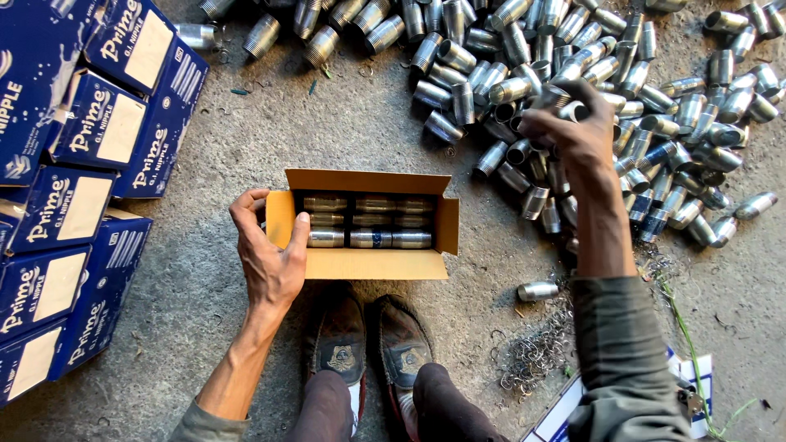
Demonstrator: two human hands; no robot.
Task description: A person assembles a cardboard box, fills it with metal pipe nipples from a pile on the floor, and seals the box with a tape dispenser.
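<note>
Biggest thing here is the heap of short threaded metal pipe pieces spread across the far right of the concrete floor. Over on the left there's a stack of blue cartons with pale label panels, running from far to near.

Dead centre sits an open cardboard box, flaps folded out, already packed with rows of the same pipe pieces lying on their sides (three across, a few rows that I can see).

The left hand is on the left end of the box, fingers curled over the flap edge and thumb against the side, gripping it. The right hand is stretched out to the far right, down on the heap, fingers closed around a couple of pipe pieces.

Near the bottom are two worn shoes, just this side of the box. One stray pipe piece lies alone to the right, next to a tangle of metal shavings.
</note>
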